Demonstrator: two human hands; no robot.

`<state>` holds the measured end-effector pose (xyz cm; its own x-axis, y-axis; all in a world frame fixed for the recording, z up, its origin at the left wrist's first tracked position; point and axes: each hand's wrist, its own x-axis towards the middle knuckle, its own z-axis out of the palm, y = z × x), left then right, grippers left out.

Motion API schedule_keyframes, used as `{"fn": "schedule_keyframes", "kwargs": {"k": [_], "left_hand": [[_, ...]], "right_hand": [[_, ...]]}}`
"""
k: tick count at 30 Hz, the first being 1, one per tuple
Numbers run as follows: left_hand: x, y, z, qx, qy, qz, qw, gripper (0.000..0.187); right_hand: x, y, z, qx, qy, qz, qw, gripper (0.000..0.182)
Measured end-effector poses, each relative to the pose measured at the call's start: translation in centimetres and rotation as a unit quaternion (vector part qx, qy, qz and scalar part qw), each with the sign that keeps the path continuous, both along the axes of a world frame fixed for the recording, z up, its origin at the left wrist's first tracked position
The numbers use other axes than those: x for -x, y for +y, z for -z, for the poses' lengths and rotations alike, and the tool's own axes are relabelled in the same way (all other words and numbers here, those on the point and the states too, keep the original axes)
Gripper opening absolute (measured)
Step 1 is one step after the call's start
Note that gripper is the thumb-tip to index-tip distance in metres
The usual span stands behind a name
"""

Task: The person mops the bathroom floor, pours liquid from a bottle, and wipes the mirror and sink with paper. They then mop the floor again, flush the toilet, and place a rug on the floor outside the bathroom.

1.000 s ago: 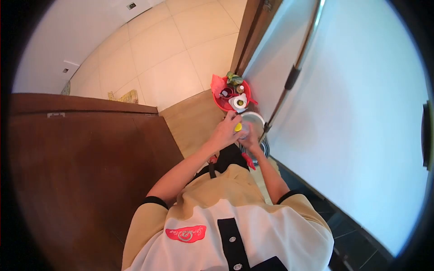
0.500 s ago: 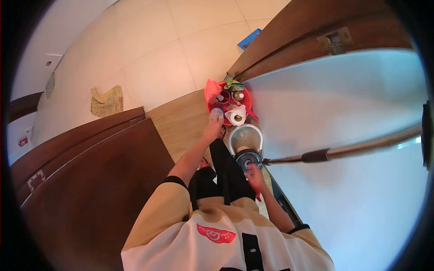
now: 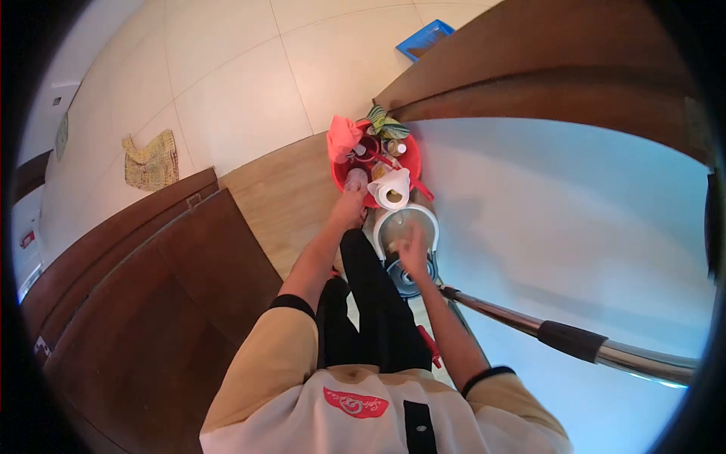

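Just above the frame's centre, the left hand point(image 3: 349, 206) has its fingers closed round a clear bottle point(image 3: 356, 179) at the red basin point(image 3: 413, 156); the right hand point(image 3: 412, 251), fingers too blurred to tell, is over the mop bucket point(image 3: 380, 233).

A pale bottle point(image 3: 356, 179) is in the red basin point(image 3: 414, 157).

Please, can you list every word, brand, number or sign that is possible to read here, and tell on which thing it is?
Red patch on the shirt: looks like "Spin", not certain; the other letters are too small and blurred.
Clear container at the left hand: no readable text.
Bottle with the white cap: too small to read.
I can read no number or sign.
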<state>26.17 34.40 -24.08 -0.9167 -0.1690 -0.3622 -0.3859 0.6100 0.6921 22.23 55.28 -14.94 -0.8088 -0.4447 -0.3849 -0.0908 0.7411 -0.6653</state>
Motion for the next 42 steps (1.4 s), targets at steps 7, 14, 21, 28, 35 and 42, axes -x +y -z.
{"fn": "schedule_keyframes", "kwargs": {"k": [7,14,21,28,35,42], "left_hand": [[-6.7,-0.8,-3.3,0.023,-0.023,-0.02,0.999,0.046],[-19.4,-0.9,-8.0,-0.05,-0.164,-0.218,0.961,0.038],[-20.3,3.3,-17.4,-0.249,0.102,-0.361,0.893,0.025],[-26.0,15.6,-35.0,-0.508,-0.05,-0.138,0.848,0.024],[-30.8,28.8,-36.2,-0.649,-0.153,-0.117,0.736,0.032],[-25.7,43.3,-37.3,-0.589,-0.168,0.096,0.785,0.042]], "right_hand": [[7.3,-6.1,13.8,-0.119,-0.006,0.134,0.984,0.045],[4.8,-2.4,4.8,0.046,0.098,0.159,0.981,0.048],[-5.4,4.5,-13.0,0.264,-0.074,-0.056,0.96,0.049],[-18.5,18.5,-27.7,0.394,0.019,-0.075,0.916,0.05],[-27.7,32.0,-31.0,0.428,0.04,0.057,0.901,0.051],[-28.9,48.4,-31.1,0.443,0.096,0.196,0.869,0.046]]}}
